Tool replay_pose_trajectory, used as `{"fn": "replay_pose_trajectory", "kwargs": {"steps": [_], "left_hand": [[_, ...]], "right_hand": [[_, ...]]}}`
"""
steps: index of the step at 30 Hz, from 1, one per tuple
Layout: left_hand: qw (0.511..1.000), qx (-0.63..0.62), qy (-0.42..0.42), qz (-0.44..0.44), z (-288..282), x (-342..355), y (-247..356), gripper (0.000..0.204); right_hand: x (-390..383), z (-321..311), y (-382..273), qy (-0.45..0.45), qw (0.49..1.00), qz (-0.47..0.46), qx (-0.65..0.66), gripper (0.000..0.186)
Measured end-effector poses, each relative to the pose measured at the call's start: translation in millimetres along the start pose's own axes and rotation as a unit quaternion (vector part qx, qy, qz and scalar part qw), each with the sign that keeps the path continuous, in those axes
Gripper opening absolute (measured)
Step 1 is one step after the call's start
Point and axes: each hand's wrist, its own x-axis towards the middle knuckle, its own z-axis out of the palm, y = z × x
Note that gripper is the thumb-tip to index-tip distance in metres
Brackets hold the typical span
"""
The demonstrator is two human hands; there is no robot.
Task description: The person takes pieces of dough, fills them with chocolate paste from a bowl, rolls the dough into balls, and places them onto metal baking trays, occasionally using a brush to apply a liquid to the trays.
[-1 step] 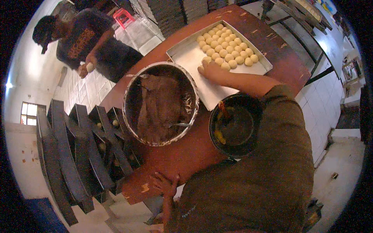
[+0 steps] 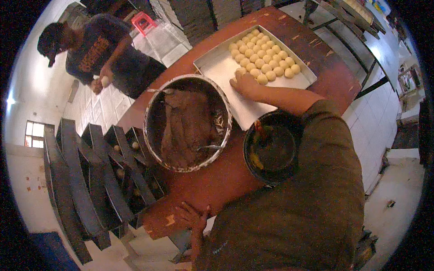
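Note:
My right hand (image 2: 245, 85) reaches into a shallow metal tray (image 2: 217, 67), its fingers closed around a pale dough ball (image 2: 242, 71) at the near left end of the rows. Several more round dough balls (image 2: 266, 54) sit packed in rows across the tray's far right part. My left hand (image 2: 193, 217) lies on the near edge of the reddish-brown table (image 2: 230, 180), fingers spread, holding nothing. Between my hands stands a large round tub (image 2: 229, 115) with a dark brown mass (image 2: 187, 124) and a metal utensil (image 2: 210, 147) in it.
A black bucket (image 2: 273, 147) with yellowish smears stands close against my body. Dark metal racks (image 2: 97, 176) holding a few balls are at the left. Across the table a co-worker (image 2: 99, 49) holds a pale ball (image 2: 105, 81). A red stool (image 2: 143, 22) stands behind.
The view has shifted very slightly. My hands keep their places, while the co-worker's hands have moved a little around the pale ball.

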Motion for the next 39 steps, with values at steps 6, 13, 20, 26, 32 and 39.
{"fn": "replay_pose_trajectory", "kwargs": {"steps": [6,13,20,26,32,39], "left_hand": [[0.999,-0.024,0.045,0.020,27,0,-15,0.138],[0.986,-0.159,0.009,0.049,0,-4,12,0.139],[0.951,-0.292,0.051,0.088,37,6,-47,0.098],[0.864,-0.483,0.141,-0.016,-9,-17,-121,0.032],[0.884,-0.406,0.097,0.210,-87,9,-66,0.045],[0.945,0.027,0.098,0.310,-27,71,-46,0.063]], "right_hand": [[64,39,101,-0.164,0.831,0.182,0.500,0.015],[-59,-129,57,0.047,0.361,-0.010,0.931,0.056],[-123,-247,-263,-0.057,0.869,-0.377,0.316,0.073],[-150,-50,-348,-0.046,0.830,-0.062,0.553,0.037],[-175,19,-407,0.064,0.925,-0.100,0.361,0.037],[-165,-131,-375,-0.091,0.832,0.015,0.546,0.020]]}}
